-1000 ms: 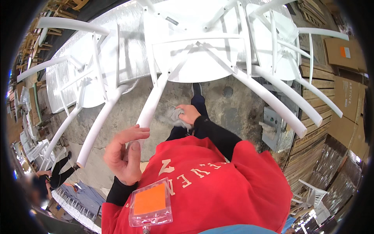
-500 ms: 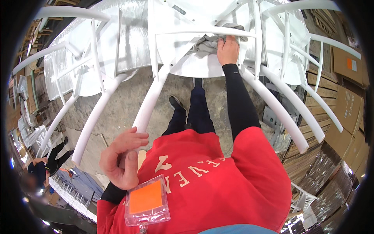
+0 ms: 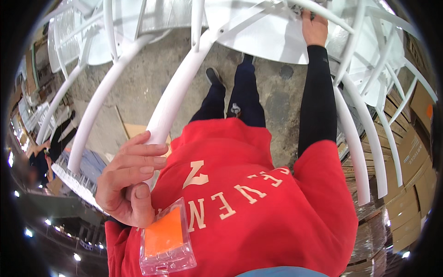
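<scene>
A white chair lies tipped over in front of me, its thick legs pointing toward me. My right hand (image 3: 315, 28) reaches to the underside of its seat (image 3: 265, 39), behind a thin white rail (image 3: 330, 16). The fingers are bent over a bit of grey cloth (image 3: 296, 9), most of which is hidden or cut off by the upper edge. My left hand (image 3: 127, 182) is loosely curled with the fingers apart, holding nothing. It is beside the end of the chair's left leg (image 3: 177, 94); whether it touches the leg I cannot tell.
More white chairs stand close by, with one leg (image 3: 104, 94) at left and others (image 3: 369, 138) at right. Cardboard boxes (image 3: 410, 184) are stacked at far right near wooden slats. Another person (image 3: 44, 157) is at far left. Concrete floor (image 3: 147, 69) lies below.
The view has shifted, so the chairs sit higher in it. My right hand and the cloth are now near the upper edge, farther right. My left hand remains loosely curled by the leg.
</scene>
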Tool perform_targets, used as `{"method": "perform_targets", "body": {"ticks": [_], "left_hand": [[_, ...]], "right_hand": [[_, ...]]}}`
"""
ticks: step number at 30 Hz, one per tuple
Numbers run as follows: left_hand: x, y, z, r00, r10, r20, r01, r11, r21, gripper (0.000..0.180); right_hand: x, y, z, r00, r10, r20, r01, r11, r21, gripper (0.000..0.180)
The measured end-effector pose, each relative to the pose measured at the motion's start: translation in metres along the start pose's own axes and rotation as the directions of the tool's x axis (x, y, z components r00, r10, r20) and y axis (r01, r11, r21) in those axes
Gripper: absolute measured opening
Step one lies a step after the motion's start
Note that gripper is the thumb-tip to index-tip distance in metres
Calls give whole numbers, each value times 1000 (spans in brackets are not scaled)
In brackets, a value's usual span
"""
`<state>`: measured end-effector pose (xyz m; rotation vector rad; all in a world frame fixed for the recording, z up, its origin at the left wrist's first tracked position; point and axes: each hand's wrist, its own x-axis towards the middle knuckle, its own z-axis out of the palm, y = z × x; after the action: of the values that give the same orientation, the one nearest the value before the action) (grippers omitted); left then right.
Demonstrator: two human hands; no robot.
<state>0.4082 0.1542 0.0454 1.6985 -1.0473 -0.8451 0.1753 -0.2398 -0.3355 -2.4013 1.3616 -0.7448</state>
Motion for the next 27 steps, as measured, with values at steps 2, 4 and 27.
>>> {"method": "perform_targets", "body": {"ticks": [2, 4, 27], "left_hand": [[-6, 3, 5, 999, -46, -13, 47, 999, 23, 14], [-2, 7, -6, 999, -7, 45, 7, 1000, 0, 14], [-8, 1, 3, 994, 31, -109, -41, 995, -95, 25]], "right_hand": [[-11, -33, -1, 959, 194, 208, -244, 938, 246, 65], [10, 33, -3, 993, -83, 85, 115, 850, -515, 47], [-38, -132, -123, 881, 267, 391, -269, 962, -52, 71]]}}
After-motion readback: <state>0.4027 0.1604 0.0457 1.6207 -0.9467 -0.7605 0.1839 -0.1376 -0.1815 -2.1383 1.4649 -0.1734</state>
